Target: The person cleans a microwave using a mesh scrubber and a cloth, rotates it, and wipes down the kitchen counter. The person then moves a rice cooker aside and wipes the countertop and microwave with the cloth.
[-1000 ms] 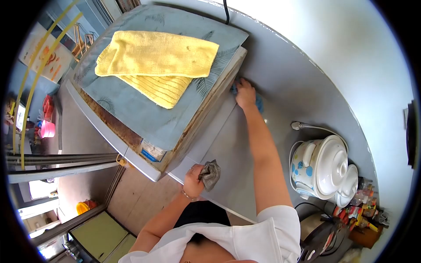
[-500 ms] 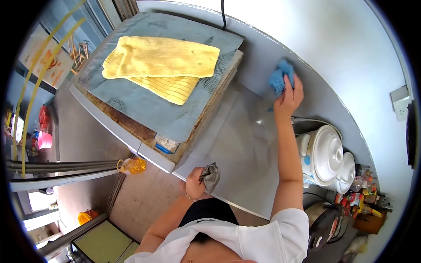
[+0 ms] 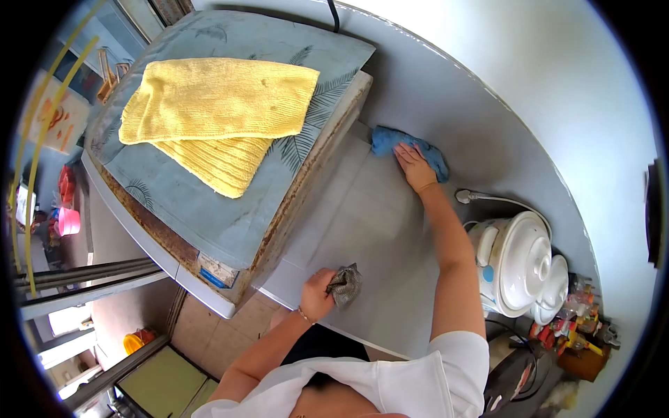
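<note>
My right hand [image 3: 415, 169] presses a blue cloth [image 3: 433, 157] against the far edge of the grey countertop [image 3: 348, 202], where it meets the wall. The cloth is spread out under and beyond my fingers. Near the counter's front edge, my left hand [image 3: 318, 295] is closed around a bunched grey-brown rag [image 3: 345, 285]. To the left, a folded yellow knitted cloth [image 3: 223, 104] lies on the blue-grey leaf-patterned cover [image 3: 230, 223] of a box-like appliance with rusty edges. Neither hand touches the yellow cloth.
White lidded cookers [image 3: 524, 261] stand on the right of the counter, with a plug and cord [image 3: 465, 196] behind them. Further right are small bottles and packets [image 3: 578, 313] and a dark round appliance [image 3: 512, 362]. A black cable [image 3: 334, 17] runs down the back wall.
My right hand has come down and left from the wall, and the blue cloth is now spread rather than bunched. My left hand, still holding the rag, moved slightly right. The view has shifted.
</note>
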`<state>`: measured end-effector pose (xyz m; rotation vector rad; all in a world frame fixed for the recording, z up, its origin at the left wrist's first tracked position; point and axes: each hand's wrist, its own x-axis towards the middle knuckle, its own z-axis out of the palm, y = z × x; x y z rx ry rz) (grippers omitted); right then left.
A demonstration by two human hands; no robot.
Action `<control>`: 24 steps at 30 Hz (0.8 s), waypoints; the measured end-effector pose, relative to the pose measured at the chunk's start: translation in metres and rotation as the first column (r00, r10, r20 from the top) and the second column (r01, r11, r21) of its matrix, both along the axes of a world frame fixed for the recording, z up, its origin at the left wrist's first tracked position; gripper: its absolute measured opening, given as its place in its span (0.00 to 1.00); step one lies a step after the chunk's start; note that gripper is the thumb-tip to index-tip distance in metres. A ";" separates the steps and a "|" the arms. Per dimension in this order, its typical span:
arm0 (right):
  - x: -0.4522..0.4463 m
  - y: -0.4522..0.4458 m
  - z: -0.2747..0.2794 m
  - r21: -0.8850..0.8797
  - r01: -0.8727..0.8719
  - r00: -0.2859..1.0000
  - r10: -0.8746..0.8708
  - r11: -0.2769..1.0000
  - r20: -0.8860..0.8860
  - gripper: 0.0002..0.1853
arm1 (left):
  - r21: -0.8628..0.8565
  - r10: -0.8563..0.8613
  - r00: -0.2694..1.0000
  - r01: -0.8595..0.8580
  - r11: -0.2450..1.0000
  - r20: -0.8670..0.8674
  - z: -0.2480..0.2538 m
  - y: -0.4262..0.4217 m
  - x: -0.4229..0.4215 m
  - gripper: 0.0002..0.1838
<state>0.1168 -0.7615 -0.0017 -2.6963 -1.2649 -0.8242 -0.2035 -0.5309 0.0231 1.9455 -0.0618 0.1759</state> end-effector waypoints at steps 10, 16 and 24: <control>-0.042 0.007 -0.024 0.341 0.474 0.880 -0.428 0.812 -0.205 0.16 | -0.003 0.010 1.000 -0.010 1.000 -0.002 0.012 0.014 -0.027 0.14; -0.056 0.007 -0.004 0.262 0.810 0.582 -0.665 0.525 -0.468 0.15 | -0.022 0.055 0.998 -0.055 0.998 -0.013 0.014 0.040 -0.060 0.13; -0.088 0.091 -0.010 0.491 0.455 0.873 -0.263 0.743 -0.411 0.11 | 0.009 0.058 0.996 -0.058 0.998 -0.067 0.014 0.051 -0.073 0.13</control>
